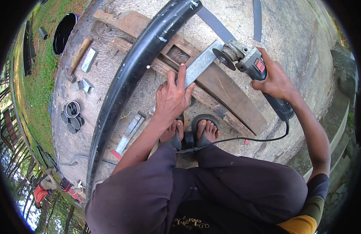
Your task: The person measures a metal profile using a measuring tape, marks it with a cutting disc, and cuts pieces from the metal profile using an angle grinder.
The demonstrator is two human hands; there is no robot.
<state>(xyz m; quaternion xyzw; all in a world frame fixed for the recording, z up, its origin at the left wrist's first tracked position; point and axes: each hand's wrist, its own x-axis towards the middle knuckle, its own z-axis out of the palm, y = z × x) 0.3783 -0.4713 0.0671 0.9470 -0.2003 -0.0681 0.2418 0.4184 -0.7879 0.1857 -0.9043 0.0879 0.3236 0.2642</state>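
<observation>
Head view: holding likely stiff, kinda slick metal bar (202, 60) by near end in left hand (172, 97), prob hefty grinder (253, 65) mid-body in right hand (277, 81).

Green grass (42, 84) borders the pale concrete floor (297, 50).

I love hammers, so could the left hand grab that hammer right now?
Probably not easily: the left hand is on the metal bar, and the black pipe lies between that hand and the hammer.
</observation>
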